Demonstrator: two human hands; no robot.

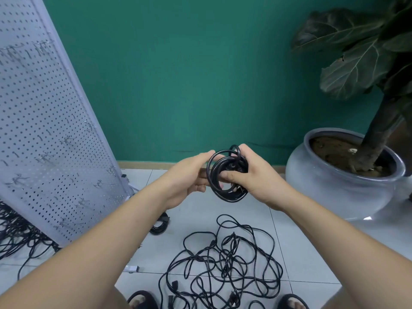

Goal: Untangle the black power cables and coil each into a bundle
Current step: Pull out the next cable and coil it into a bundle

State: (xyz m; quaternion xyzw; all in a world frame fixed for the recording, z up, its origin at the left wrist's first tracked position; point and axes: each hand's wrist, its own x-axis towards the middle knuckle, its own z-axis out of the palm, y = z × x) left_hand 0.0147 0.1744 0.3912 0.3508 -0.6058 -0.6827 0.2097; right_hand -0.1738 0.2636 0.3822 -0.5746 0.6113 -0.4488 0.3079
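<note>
**Coiled cable held up in both grips, tangle on the floor below**

Wrapped round a coiled black cable [229, 197] with the right grip [256, 177]: thumb laid across the front of the loops, fingers curled over the top. Pinched at its left rim by the left grip [191, 175], thumb on the outer loop, fingers behind. Held in the air between the two, in front of the green wall [178, 74], loops roughly upright and facing the camera. Directly below, on the tiled floor [298, 248], a loose tangle of black cables [223, 264] with several plugs showing. On the floor just beside the left forearm, a small coiled bundle [159, 226]. At the bottom edge, a sandalled left foot [140, 299] and right foot [292, 303], either side of the tangle. Further left, a leaning white pegboard [44, 130], with more dark cables [15, 237] heaped at its foot. To the right, a grey pot [334, 192] with a large-leaved plant [356, 63].
</note>
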